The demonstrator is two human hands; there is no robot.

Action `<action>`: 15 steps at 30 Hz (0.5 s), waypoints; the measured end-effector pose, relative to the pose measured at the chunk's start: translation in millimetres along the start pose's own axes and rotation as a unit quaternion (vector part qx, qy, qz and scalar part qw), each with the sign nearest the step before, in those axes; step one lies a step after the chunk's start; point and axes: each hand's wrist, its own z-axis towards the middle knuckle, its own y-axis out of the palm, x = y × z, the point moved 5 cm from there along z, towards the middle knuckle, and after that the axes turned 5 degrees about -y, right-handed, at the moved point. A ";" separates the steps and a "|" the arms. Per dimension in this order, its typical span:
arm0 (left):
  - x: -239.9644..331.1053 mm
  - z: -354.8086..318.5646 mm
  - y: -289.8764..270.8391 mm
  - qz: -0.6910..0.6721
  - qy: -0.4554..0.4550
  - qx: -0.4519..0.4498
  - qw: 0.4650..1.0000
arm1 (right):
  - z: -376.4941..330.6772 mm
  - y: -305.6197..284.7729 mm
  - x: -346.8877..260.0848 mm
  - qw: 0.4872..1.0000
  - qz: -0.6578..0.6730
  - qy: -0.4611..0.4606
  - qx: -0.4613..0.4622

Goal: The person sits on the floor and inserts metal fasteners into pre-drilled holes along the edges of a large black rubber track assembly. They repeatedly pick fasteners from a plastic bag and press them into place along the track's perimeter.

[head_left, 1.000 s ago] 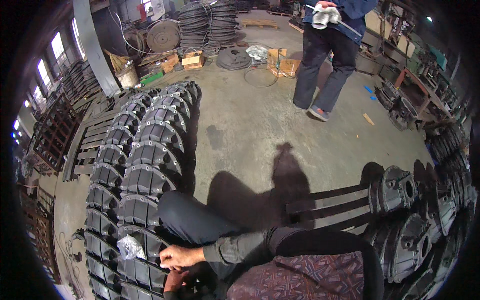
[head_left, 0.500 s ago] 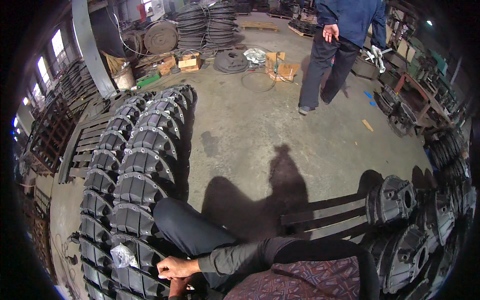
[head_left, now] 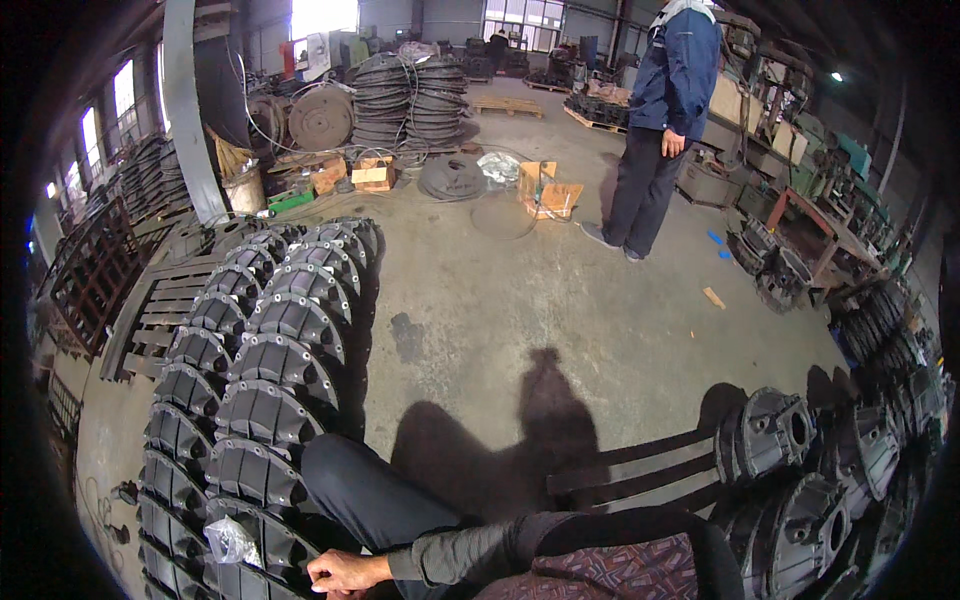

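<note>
Since half a second ago the standing person (head_left: 665,120) has moved closer. Only one hand (head_left: 345,572) shows (which one is unclear), fingers curled, resting on a dark ribbed casting (head_left: 255,545) beside a crumpled plastic bag (head_left: 232,540).

Workshop hall — bare concrete floor (head_left: 600,300), bright windows (head_left: 320,15) at the back, wooden pallets (head_left: 505,104).

One of the hands (head_left: 340,574) rests low, fingers curled.

Grey ribbed sleeve (head_left: 455,552), dark trousers (head_left: 375,495), patterned maroon garment (head_left: 610,570).
</note>
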 end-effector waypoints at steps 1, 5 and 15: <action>1.1 0.6 -0.9 0.003 0.003 0.000 1.000 | 0.8 -0.1 -1.8 1.000 -0.016 -0.022 0.005; 2.7 0.4 -1.7 0.013 0.011 -0.003 1.000 | -6.5 3.7 2.0 0.996 0.046 0.072 -0.034; -2.5 -3.7 1.6 0.023 0.022 -0.002 0.999 | -6.2 1.7 -8.9 0.997 0.013 0.057 -0.048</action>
